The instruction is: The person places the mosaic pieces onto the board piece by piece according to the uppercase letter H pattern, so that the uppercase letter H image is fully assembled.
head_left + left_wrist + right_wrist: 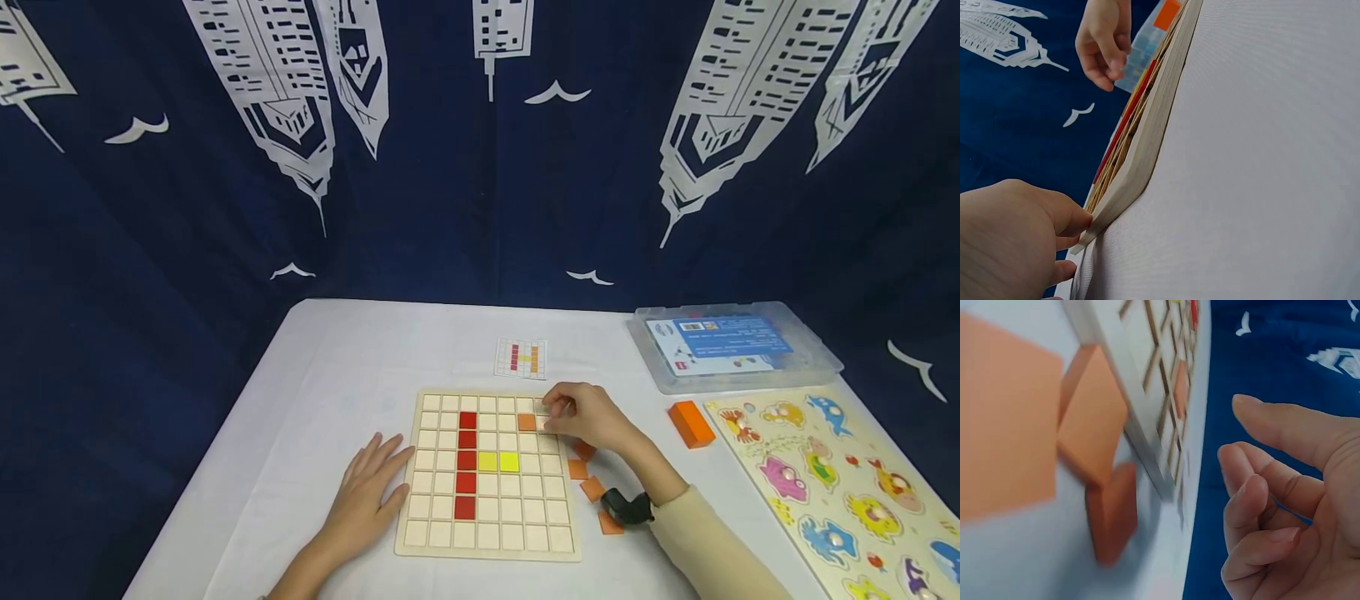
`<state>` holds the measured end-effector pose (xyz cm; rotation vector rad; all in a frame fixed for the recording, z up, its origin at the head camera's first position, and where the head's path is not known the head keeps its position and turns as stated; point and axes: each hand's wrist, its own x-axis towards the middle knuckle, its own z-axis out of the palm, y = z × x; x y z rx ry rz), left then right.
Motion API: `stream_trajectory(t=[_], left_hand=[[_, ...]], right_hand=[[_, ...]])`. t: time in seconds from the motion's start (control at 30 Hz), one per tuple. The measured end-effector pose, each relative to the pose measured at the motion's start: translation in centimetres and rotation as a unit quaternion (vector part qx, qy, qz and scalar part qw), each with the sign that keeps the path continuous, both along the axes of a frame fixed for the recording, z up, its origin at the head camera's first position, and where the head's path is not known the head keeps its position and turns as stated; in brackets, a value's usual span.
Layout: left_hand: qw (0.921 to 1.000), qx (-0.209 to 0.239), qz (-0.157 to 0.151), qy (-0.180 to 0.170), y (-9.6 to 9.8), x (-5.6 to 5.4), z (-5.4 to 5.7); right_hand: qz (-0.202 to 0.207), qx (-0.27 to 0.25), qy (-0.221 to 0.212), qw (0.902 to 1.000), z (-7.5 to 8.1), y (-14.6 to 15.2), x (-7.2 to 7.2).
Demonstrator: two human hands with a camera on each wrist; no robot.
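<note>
A wooden grid board (438, 552) lies on the white table. Several red square tiles (467, 460) form a column in it, and two yellow tiles (498, 462) sit in a row to their right. One orange tile (527, 422) fills a cell near the upper right. My left hand (367, 492) rests at the board's left edge, fingers extended and touching the rim in the left wrist view. Above the upper right corner is my right hand (592, 417); the right wrist view shows thumb and forefinger apart with nothing between them. Several loose orange tiles (1094, 415) lie beside the board's right edge.
A small pattern card (521, 358) lies behind the board. To the right are an orange block (691, 424), a clear plastic case (806, 362) with a blue and white label, and a sea-animal puzzle board (795, 442). A dark blue printed cloth (480, 208) hangs behind the table.
</note>
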<state>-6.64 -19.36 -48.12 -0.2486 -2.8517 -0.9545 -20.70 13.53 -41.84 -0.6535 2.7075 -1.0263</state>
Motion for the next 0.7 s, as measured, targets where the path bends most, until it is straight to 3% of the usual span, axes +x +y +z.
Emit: stream_trajectory(t=[0.27,0.7], left_hand=[[1.0,-0.004,0.001,0.006,0.0,-0.1,0.0],[1.0,0.001,-0.001,0.004,0.0,-0.1,-0.1]], right_hand=[[-0.042,-0.038,-0.004,0.9984,-0.2,3.9,1.4],[-0.066,-0.095,-0.064,0.9911,-3.2,7.3,2.8]])
